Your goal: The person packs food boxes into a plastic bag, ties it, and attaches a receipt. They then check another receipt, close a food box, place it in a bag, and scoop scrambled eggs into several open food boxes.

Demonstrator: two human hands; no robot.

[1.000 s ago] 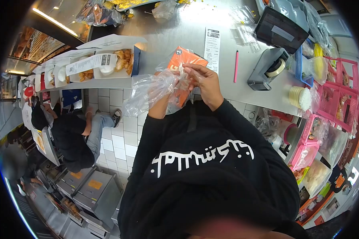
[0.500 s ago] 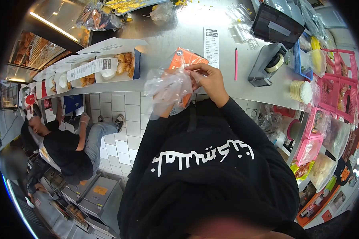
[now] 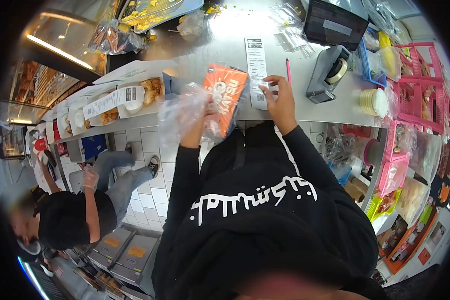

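Note:
An orange box (image 3: 231, 92) with white lettering sits inside a clear plastic bag (image 3: 177, 112). My left hand (image 3: 201, 122) is closed on the bag's gathered plastic, at the box's left side. Loose plastic spreads over and beyond those fingers, partly covering them. My right hand (image 3: 281, 102) is off the bag, its thumb and fingers apart at the right edge of a long printed receipt (image 3: 255, 62). The receipt lies flat on the steel counter, just right of the box.
Open food boxes (image 3: 152, 95) line the counter's left, another receipt (image 3: 112, 100) across them. A pink pen (image 3: 288, 70), tape dispenser (image 3: 329, 75) and dark screen (image 3: 335, 25) stand right. Pink baskets (image 3: 422, 82) are farther right. A gloved co-worker (image 3: 80, 215) stands at left.
My right hand has let go of the bag and moved right to the receipt. My left hand has shifted left, and the box's lettered face now shows. The co-worker has moved.

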